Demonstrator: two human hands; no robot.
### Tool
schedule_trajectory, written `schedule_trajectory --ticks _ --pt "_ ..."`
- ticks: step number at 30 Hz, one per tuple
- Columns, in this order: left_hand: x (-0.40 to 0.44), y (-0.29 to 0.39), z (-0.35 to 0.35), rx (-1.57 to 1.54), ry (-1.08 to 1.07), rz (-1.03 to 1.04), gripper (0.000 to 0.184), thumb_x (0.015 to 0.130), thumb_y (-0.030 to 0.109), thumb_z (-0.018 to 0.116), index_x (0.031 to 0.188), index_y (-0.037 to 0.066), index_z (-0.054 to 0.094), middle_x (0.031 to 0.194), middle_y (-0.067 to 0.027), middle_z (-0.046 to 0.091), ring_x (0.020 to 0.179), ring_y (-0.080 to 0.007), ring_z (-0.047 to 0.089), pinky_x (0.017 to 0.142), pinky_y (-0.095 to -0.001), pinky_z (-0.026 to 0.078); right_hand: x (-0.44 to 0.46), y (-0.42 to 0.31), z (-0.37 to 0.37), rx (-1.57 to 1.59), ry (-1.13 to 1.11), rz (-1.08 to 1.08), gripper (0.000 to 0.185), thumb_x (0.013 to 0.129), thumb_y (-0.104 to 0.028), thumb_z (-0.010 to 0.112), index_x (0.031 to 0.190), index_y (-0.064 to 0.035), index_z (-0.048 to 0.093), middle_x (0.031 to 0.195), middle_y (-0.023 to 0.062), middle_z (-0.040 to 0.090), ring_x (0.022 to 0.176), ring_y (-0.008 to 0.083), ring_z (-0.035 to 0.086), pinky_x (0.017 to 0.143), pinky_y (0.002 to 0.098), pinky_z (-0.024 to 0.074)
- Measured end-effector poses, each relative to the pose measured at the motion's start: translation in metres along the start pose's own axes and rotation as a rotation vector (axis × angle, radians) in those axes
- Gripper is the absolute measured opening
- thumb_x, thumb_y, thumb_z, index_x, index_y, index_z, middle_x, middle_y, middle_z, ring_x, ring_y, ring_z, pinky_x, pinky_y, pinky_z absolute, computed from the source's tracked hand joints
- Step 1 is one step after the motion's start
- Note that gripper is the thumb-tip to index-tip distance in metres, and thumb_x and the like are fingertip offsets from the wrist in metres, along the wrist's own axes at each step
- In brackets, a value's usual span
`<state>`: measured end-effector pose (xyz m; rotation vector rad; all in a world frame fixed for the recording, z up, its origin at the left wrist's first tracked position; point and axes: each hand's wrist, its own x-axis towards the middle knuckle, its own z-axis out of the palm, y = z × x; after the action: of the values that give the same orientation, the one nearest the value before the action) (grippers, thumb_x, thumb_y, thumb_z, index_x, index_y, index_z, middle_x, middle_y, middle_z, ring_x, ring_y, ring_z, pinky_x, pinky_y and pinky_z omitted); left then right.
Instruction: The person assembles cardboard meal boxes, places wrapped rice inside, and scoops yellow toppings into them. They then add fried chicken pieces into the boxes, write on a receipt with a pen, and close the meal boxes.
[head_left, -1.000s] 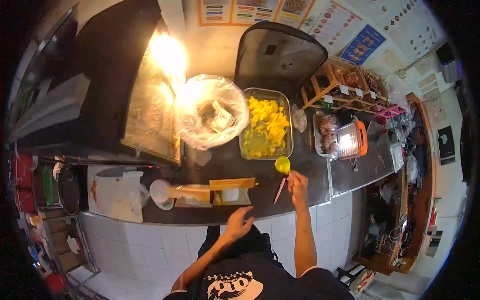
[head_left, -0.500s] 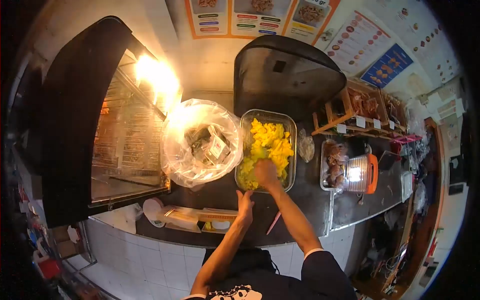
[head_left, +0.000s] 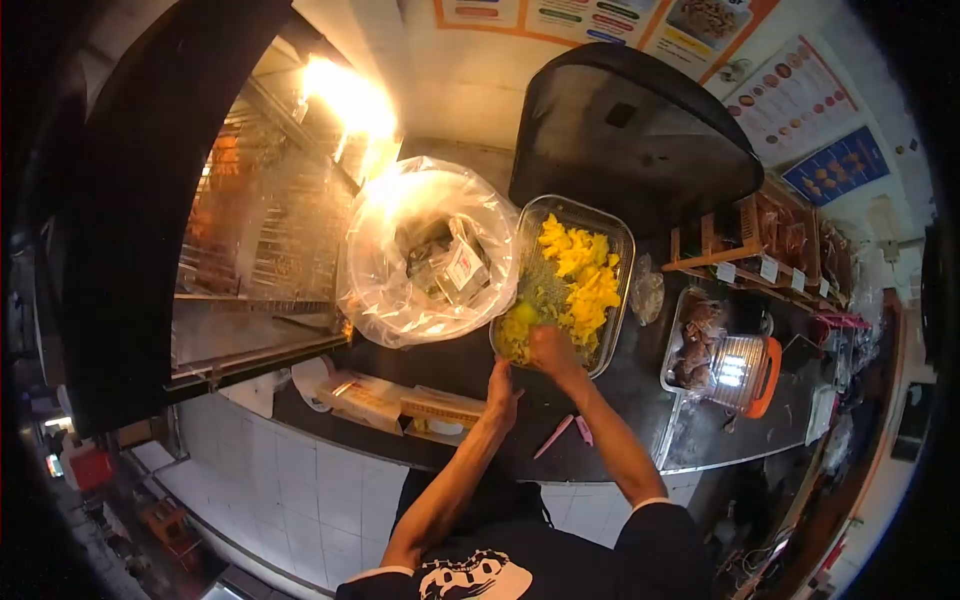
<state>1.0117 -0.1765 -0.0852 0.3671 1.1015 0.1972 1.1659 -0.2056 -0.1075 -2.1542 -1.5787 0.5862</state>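
Note:
A glass tray (head_left: 622, 290) of yellow food (head_left: 590, 285) sits on the dark counter. Over its near part, my right hand (head_left: 552, 352) is closed around the handle of a yellow-green scoop (head_left: 524, 314), whose bowl is down in the food at the left side. My left hand (head_left: 502, 392) is at the tray's near left corner, fingers pointing up against or close to the rim; it holds nothing visible. An open carton box (head_left: 440, 408) with some yellow food in it lies left of my left hand. A pink pen-like object (head_left: 554, 437) rests near the right forearm.
A plastic-lined bin (head_left: 365, 290) stands left of the tray, beside a lit glass cabinet (head_left: 270, 230). Behind the tray is a raised black lid (head_left: 630, 130). To the right are a tray of brown food (head_left: 695, 340), an orange-handled container (head_left: 765, 378) and a wooden rack (head_left: 748, 225).
The scoop has gone from above the counter down into the tray, and lately toward its left side. My left hand has moved up to the tray's corner. The camera view has shifted.

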Motion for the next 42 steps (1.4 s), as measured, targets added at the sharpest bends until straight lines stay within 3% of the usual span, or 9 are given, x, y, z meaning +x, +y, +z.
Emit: schedule_trajectory --ticks 7,12,16,21,24,29,36,39,42 --pt "0.015 -0.017 -0.017 -0.111 -0.208 0.027 0.061 0.102 0.044 0.032 0.153 0.013 0.024 0.164 -0.008 0.012 0.152 -0.026 0.007 0.117 -0.0644 0.005 -0.025 -0.012 0.017 0.12 -0.048 -0.235 0.013 0.081 -0.011 0.059 0.078 0.0017 0.06 0.069 0.0231 0.063 0.056 0.0371 0.061 0.054 0.0458 0.0474" --pt "-0.003 -0.001 0.007 0.043 0.078 0.01 0.062 0.102 0.046 0.027 0.155 0.014 0.025 0.161 -0.0079 0.024 0.148 -0.0272 0.021 0.114 -0.0649 0.01 -0.02 0.028 0.001 0.677 -0.285 0.268 0.03 0.096 -0.025 0.061 0.078 -0.001 0.063 0.06 0.0016 0.051 0.055 0.0099 0.045 0.049 0.0317 0.0357" --pt "-0.017 0.007 0.01 0.054 -0.037 0.051 0.065 0.1 0.049 0.029 0.154 0.013 0.028 0.159 -0.0108 0.029 0.148 -0.0279 0.021 0.115 -0.0583 0.013 -0.032 0.047 0.002 1.069 -0.344 0.549 0.028 0.096 -0.029 0.064 0.083 -0.0037 0.065 0.061 -0.0041 0.044 0.054 0.0074 0.043 0.051 0.0286 0.0363" --pt "-0.094 -0.005 -0.021 0.709 -0.453 0.653 0.041 0.101 0.026 0.052 0.135 0.004 0.057 0.131 -0.0135 0.062 0.117 -0.0241 0.058 0.098 -0.0343 0.046 -0.069 0.043 -0.01 1.163 0.062 0.684 0.017 0.095 -0.02 0.063 0.085 -0.0064 0.064 0.069 -0.0051 0.053 0.06 0.0074 0.048 0.053 0.0282 0.0388" --pt "-0.16 0.021 -0.085 0.883 -0.601 0.177 0.033 0.1 0.024 0.056 0.121 0.001 0.066 0.113 -0.0099 0.07 0.101 -0.0167 0.063 0.085 -0.0333 0.051 -0.074 0.041 -0.036 1.065 0.006 0.562 0.017 0.095 -0.019 0.061 0.081 -0.0099 0.064 0.064 -0.0037 0.054 0.051 0.0063 0.043 0.048 0.0258 0.0349" --pt "-0.17 0.017 -0.229 1.019 0.065 0.265 0.023 0.092 0.02 0.062 0.097 0.001 0.074 0.084 -0.0088 0.073 0.078 -0.0124 0.066 0.072 -0.0301 0.052 -0.085 0.075 0.02 0.903 0.174 0.719 0.018 0.097 -0.02 0.06 0.084 -0.0082 0.064 0.061 -0.0038 0.049 0.05 0.0067 0.042 0.046 0.0262 0.0333" --pt "-0.154 0.039 -0.35 0.761 0.405 0.648 0.018 0.093 0.014 0.062 0.085 0.0 0.07 0.079 -0.0078 0.071 0.074 -0.0143 0.065 0.067 -0.0295 0.051 -0.088 0.019 0.006 1.168 0.122 0.684 0.019 0.098 -0.022 0.061 0.093 -0.0042 0.064 0.063 -0.0038 0.047 0.052 0.0075 0.039 0.047 0.0277 0.0298" --pt "-0.159 0.068 -0.36 0.883 0.443 0.72 0.02 0.093 0.016 0.063 0.082 0.0 0.067 0.073 -0.0089 0.067 0.068 -0.0156 0.063 0.063 -0.0321 0.049 -0.085 0.019 0.007 1.044 0.229 0.844 0.023 0.097 -0.02 0.062 0.081 -0.0038 0.061 0.059 -0.0033 0.042 0.048 0.0094 0.035 0.046 0.0309 0.0297" --pt "-0.174 0.078 -0.352 0.859 0.448 0.664 0.022 0.094 0.018 0.063 0.082 0.0 0.067 0.07 -0.0088 0.066 0.066 -0.0162 0.062 0.062 -0.0333 0.048 -0.069 0.032 0.005 0.417 0.293 0.573 0.031 0.095 -0.017 0.061 0.068 -0.0036 0.055 0.054 0.0018 0.041 0.045 0.0149 0.036 0.046 0.0351 0.0313"
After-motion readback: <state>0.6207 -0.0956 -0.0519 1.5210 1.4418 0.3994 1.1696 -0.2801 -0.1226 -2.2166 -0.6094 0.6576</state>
